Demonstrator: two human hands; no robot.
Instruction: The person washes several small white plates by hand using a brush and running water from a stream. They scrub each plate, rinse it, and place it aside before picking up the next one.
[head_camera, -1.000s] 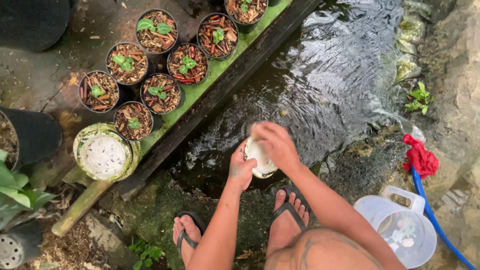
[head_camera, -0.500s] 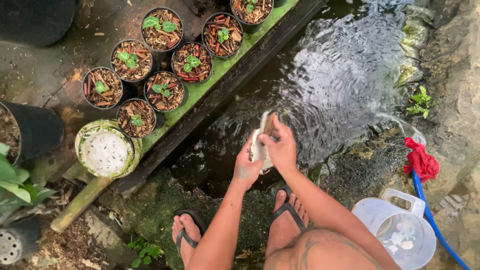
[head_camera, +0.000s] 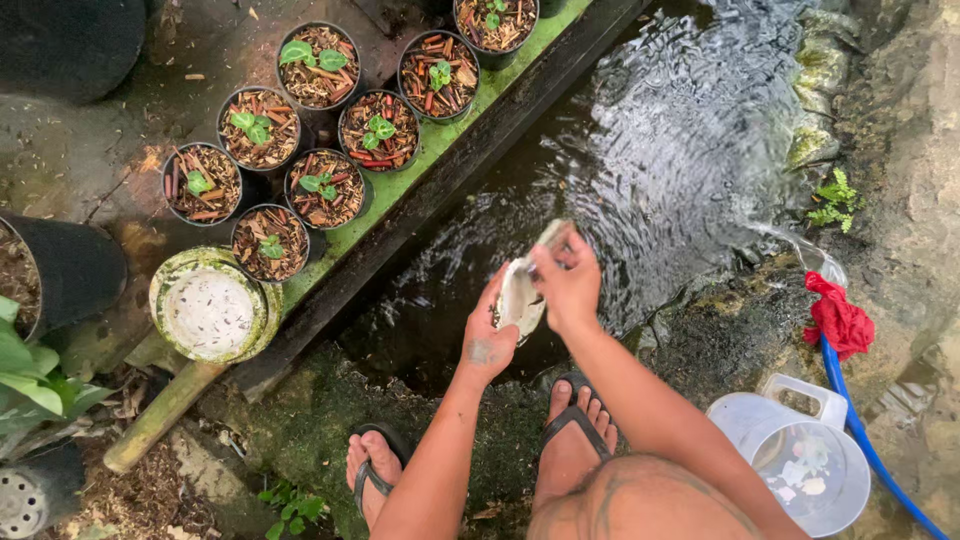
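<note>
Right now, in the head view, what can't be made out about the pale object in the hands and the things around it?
- Pale rounded object: its kind is unclear; the left hand and right hand cover much of it.
- Clear plastic jug: the white bits inside are too small to identify.
- Blue hose: its upper end is hidden by a red cloth, its lower end cut off by the frame's edge.
- Channel bed: hidden by rippling water.

light: soft even daylight, no hard shadows | glare: pale sheen on rippling water (head_camera: 690, 150) | dim: top-left corner, black pots | focus: sharp centre, slight wide-angle stretch at edges | blur: none
</note>
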